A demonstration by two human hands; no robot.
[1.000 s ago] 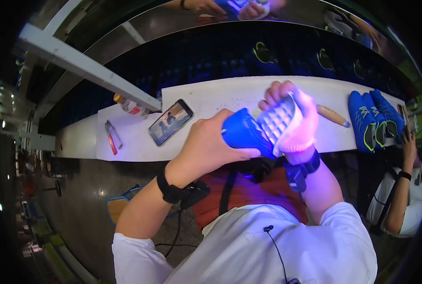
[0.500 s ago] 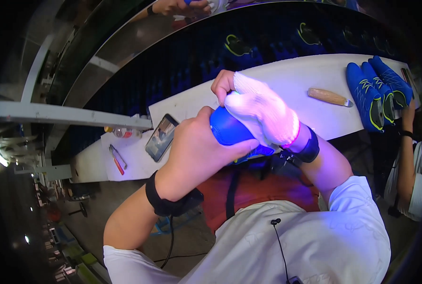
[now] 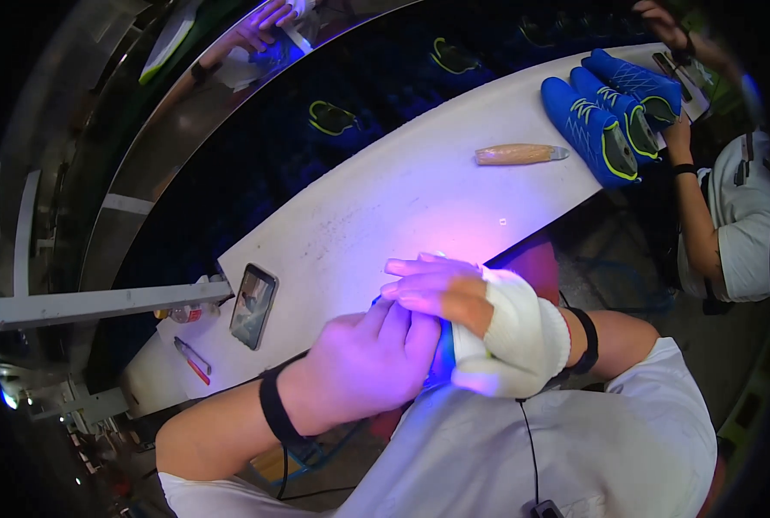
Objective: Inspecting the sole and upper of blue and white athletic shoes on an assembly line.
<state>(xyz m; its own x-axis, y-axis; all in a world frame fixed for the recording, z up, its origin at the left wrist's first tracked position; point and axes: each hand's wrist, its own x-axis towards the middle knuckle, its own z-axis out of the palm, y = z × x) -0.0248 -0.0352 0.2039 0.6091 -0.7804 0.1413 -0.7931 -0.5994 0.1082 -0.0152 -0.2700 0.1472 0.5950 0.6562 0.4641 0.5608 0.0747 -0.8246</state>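
Close to my body, a blue shoe (image 3: 442, 356) is between my two hands, mostly covered by them. My bare left hand (image 3: 363, 358) grips it from the left with bent fingers. On the right, my right hand (image 3: 510, 332) wears a white knit glove with bare fingertips. Its fingers reach across the top of the shoe while the thumb lies lower, against the near side. Purple-blue light falls on both hands and on the white table (image 3: 350, 220) beyond them.
A wooden-handled knife (image 3: 519, 154) lies on the table, left of several blue shoes (image 3: 592, 129) that a co-worker's hand (image 3: 678, 142) touches. A phone (image 3: 253, 306), red-handled cutters (image 3: 193, 361) and a bottle (image 3: 186, 312) lie left, by a metal bar (image 3: 108, 302). Shoes stand on the dark conveyor (image 3: 393, 91).
Both hands have come down and nearer my body with the shoe, which is now more covered. The right hand's fingers have straightened. The view has turned, and conveyor shoes have shifted left.
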